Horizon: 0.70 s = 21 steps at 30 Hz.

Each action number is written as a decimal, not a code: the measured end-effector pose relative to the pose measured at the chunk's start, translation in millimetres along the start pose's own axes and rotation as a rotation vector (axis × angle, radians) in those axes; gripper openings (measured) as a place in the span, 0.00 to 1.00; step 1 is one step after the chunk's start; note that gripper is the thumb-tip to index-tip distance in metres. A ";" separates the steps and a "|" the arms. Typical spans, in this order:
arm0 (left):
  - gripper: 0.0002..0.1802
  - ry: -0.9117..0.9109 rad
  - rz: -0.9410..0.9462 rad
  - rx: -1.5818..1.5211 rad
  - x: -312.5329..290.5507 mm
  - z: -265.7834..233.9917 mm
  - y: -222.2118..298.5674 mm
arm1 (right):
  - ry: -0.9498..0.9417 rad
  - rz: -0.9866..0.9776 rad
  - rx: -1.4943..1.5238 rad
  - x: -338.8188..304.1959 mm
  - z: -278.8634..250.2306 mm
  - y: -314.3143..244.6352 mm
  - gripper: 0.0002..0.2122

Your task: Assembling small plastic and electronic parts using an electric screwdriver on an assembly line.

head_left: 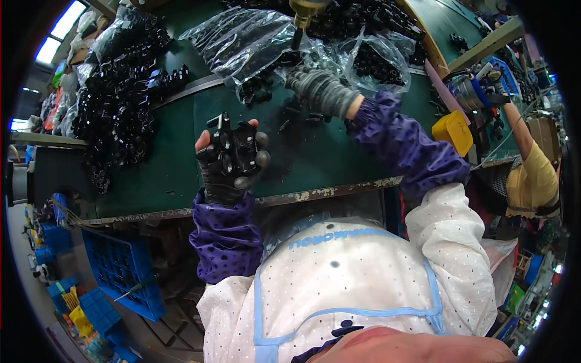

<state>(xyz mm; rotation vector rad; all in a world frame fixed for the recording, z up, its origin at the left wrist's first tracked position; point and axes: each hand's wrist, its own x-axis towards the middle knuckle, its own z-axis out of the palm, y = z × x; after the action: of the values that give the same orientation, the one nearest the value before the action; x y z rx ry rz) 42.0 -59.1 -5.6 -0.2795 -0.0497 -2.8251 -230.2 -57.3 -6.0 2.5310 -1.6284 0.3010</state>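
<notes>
My left hand [233, 160], in a dark glove with some bare fingertips, is turned palm up over the green table. Its fingers curl around several glossy black plastic parts [245, 145] with round ends. My right hand [321, 91], in a grey knit glove, reaches to the loose black parts [257, 91] beside a clear plastic bag [242, 42]. Its fingers are bent and closed together; what lies between them is hidden. Just above that hand hangs a power screwdriver [301, 21] with its bit pointing down.
A big heap of black parts [121, 109] covers the table's left side. More black pieces lie in a clear bag [378, 63] at the back. A yellow container [452, 134] stands right, near a wire spool [469, 92]. Another person's arm [520, 124] shows at far right.
</notes>
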 end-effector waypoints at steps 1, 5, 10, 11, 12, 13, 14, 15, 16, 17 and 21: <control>0.41 0.046 -0.022 0.009 -0.2 0.2 2.4 | -0.067 -0.048 -0.165 4.4 7.3 -1.4 0.11; 0.40 0.070 0.052 0.082 -5.1 12.9 21.0 | -0.174 -0.049 -0.211 10.7 15.1 -5.6 0.13; 0.38 -0.070 0.346 -0.049 -12.2 17.8 16.9 | 0.036 0.232 0.386 0.9 -15.3 6.4 0.14; 0.38 0.039 0.280 -0.100 -8.2 10.5 10.3 | 0.162 0.273 0.612 -4.0 -22.1 7.3 0.15; 0.37 0.113 0.216 -0.160 -4.9 3.3 3.0 | 0.200 0.368 0.795 -10.1 -28.7 8.1 0.13; 0.36 0.176 0.103 -0.223 -0.4 -4.2 -3.9 | 0.268 0.351 0.841 -16.8 -33.9 7.3 0.12; 0.35 0.234 0.150 -0.141 1.2 -7.5 -6.4 | 0.250 0.394 0.839 -24.1 -40.8 9.2 0.09; 0.34 0.283 0.145 -0.065 2.6 -8.9 -8.0 | 0.234 0.453 0.824 -32.7 -47.3 10.7 0.05; 0.34 0.296 0.146 0.018 4.8 -9.4 -11.3 | 0.188 0.559 0.843 -39.0 -51.8 10.5 0.08; 0.34 0.371 0.168 0.191 6.8 -7.5 -13.7 | 0.161 0.578 0.900 -44.6 -56.5 10.2 0.08; 0.35 0.556 0.329 1.329 22.3 1.0 -28.7 | 0.149 0.597 1.007 -61.4 -75.1 6.9 0.09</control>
<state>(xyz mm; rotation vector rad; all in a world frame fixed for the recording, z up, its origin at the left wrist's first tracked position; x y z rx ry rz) 12.7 -38.2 -0.4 0.6981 -1.4598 -1.8869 -269.0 9.6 53.0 2.2953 -2.5670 1.6811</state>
